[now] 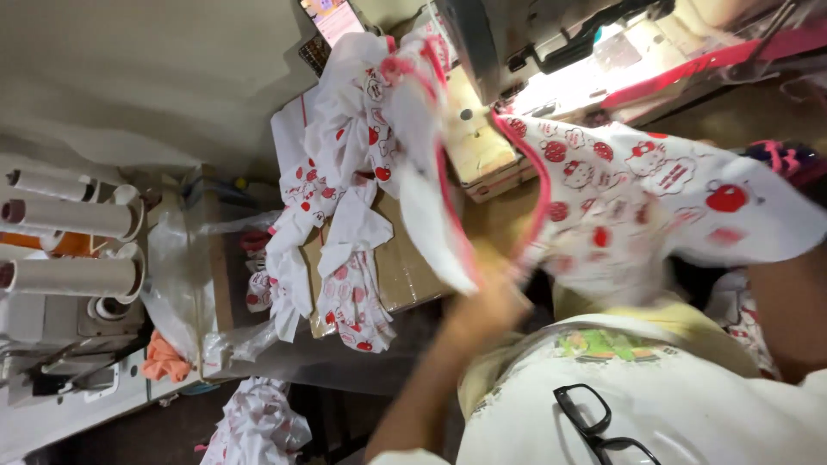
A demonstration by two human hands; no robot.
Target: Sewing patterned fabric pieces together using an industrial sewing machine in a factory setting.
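Cloth, a white piece with red pictures and pink trim (637, 198), is lifted mid-frame in the left hand (495, 297), closed around its edge, while finished-looking pieces (345, 215) hang piled on the counter (405, 275) upper middle; right hand hidden, I cannot tell.

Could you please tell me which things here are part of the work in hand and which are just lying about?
In hand: printed cloth, pink trim, left hand, sewing machine.
Lying about: thread cones, glasses, orange rag, cloth pile.
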